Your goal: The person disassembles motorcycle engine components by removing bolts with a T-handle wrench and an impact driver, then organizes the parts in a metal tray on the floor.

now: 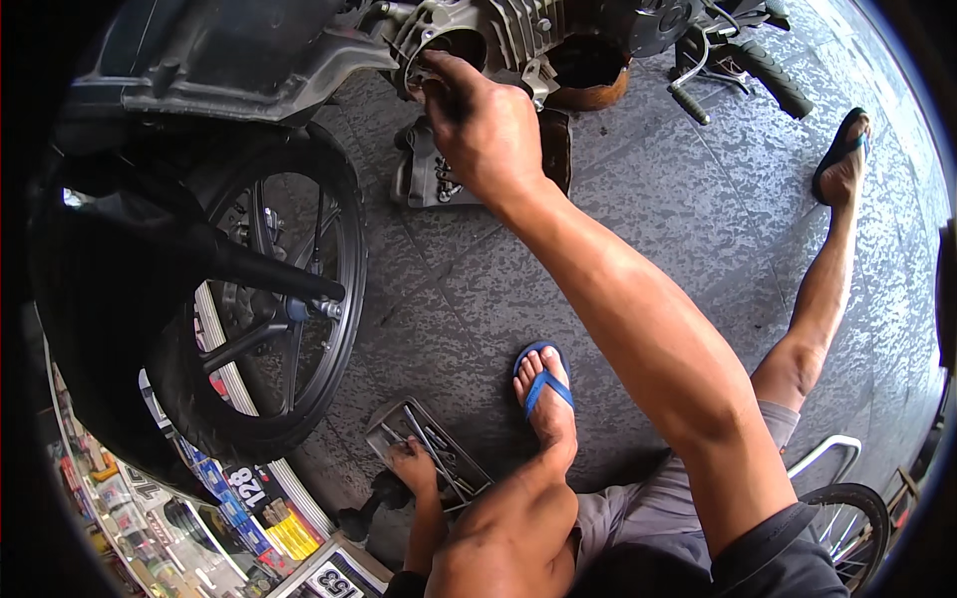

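My right hand (488, 130) reaches up to the round opening (454, 48) in the motorcycle's engine casing (513, 28). Its fingers are bent together at the rim; what they grip, if anything, is hidden behind them. Down at the lower left, my left hand (413, 466) is in a shallow grey tool tray (383, 417). Its fingers are apart over the loose metal tools (439, 439). Below the engine, partly behind my right wrist, a tray of metal parts (424, 174) rests on the floor.
A black spoked wheel (344, 329) stands on the left under dark bodywork (219, 60). A rusty-brown round container (598, 95) sits beneath the engine. Far right are a foot pedal (688, 103) and a rubber footrest (778, 85). Behind my leg is another wheel (872, 508).
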Available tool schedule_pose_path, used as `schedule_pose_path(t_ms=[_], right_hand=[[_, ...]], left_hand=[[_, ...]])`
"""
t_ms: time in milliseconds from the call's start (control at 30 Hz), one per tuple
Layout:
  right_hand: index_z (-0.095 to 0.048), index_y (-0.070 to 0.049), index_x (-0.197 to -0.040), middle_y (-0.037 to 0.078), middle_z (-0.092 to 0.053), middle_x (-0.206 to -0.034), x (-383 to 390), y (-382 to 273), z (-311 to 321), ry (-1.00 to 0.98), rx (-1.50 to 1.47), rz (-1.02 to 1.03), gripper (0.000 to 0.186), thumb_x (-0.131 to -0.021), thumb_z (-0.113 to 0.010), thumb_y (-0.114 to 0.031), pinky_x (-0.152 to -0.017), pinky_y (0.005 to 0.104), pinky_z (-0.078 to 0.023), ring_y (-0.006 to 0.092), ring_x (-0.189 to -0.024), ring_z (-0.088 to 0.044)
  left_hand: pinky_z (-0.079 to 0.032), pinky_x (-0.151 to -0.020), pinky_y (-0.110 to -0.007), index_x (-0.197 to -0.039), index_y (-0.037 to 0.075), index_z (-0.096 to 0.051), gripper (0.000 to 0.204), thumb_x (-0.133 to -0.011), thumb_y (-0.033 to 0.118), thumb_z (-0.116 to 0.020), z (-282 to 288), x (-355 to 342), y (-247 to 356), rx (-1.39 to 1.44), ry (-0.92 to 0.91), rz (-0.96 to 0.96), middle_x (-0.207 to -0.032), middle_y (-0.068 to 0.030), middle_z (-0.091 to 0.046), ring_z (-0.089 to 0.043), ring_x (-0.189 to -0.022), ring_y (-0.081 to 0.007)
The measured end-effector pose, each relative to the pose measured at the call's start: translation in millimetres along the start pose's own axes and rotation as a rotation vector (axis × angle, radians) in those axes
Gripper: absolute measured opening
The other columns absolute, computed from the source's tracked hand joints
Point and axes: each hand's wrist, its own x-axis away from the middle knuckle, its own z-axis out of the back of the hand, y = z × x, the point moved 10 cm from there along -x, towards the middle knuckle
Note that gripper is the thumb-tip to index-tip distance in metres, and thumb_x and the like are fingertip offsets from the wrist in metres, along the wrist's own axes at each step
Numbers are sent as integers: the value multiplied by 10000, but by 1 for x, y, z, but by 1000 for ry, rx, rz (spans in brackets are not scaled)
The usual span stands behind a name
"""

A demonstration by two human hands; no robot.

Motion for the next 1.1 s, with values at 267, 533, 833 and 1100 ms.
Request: schedule_pose_path(t_ms=[267, 533, 833, 1100], right_hand=[[-678, -152, -1082, 191, -688, -813, -9, 7, -16, 6, 226, -100, 240, -875, -636, -267, -729, 475, -522, 388, -795, -665], [-610, -126, -1076, 230, -675, -791, -24, 7, -21, -95, 280, 4, 247, -833, -624, -170, -708, 521, -529, 418, -770, -673], [-639, -103, -1025, 194, -693, -830, -24, 12, -11, -198, 220, 76, 222, -842, -671, -225, -749, 489, -522, 396, -827, -664], [-665, -6, -1138, 215, -709, -849, 13, 38, -14, -72, -249, -292, 313, -874, -639, -172, -745, 387, -533, 306, -772, -710]], left_hand=[[-463, -719, -435, -862, -54, -540, 250, -865, 158, -673, -8, -10, -8, 137, -10, 74, -795, -180, -584, -591, -746, -341], [-475, -706, -423, -878, -41, -533, 274, -837, 146, -728, -16, -12, -35, 70, -10, 41, -798, -166, -594, -604, -726, -327], [-493, -732, -412, -901, -42, -551, 261, -872, 178, -687, -12, -9, -7, 106, -85, 132, -823, -173, -626, -633, -768, -319], [-496, -717, -374, -911, -45, -543, 252, -899, 175, -665, -19, -11, -15, 58, -114, 116, -827, -155, -623, -629, -758, -277]])
